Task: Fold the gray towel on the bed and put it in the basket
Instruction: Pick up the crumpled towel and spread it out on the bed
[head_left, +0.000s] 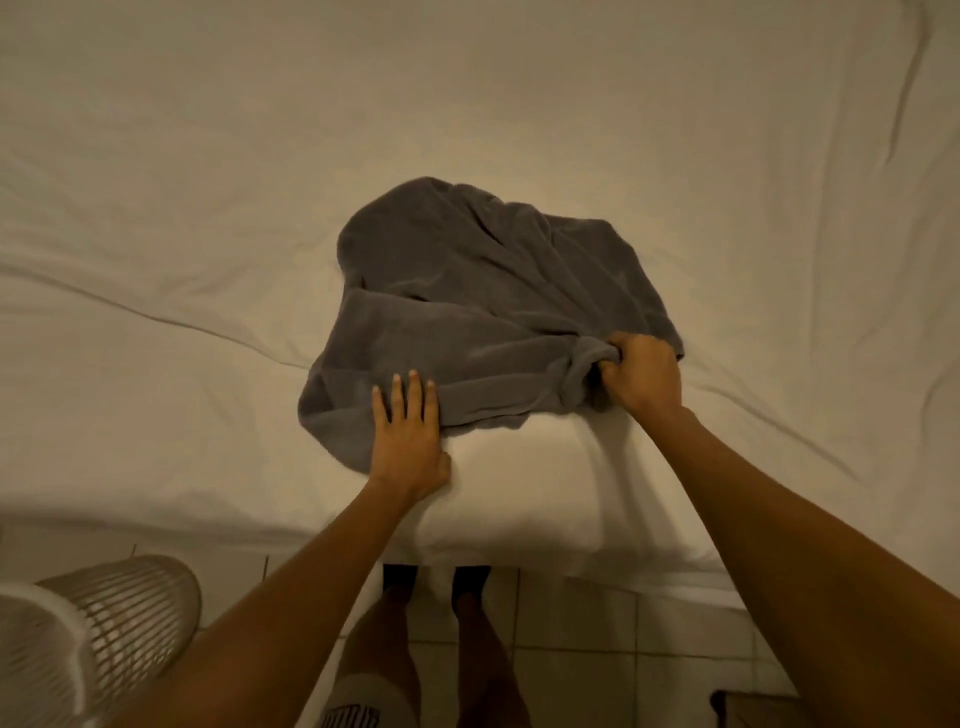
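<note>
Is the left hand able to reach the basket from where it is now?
Probably yes. The left hand lies flat on the gray towel, holding nothing, and the white basket stands on the floor at that side, with nothing visible between them.

Crumpled gray towel (467, 306) lies unfolded on bed (208, 208); basket (104, 629) stands empty on floor.

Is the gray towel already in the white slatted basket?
No, the crumpled gray terry towel lies on the white bed, while the white slatted basket stands on the floor beside it.
</note>
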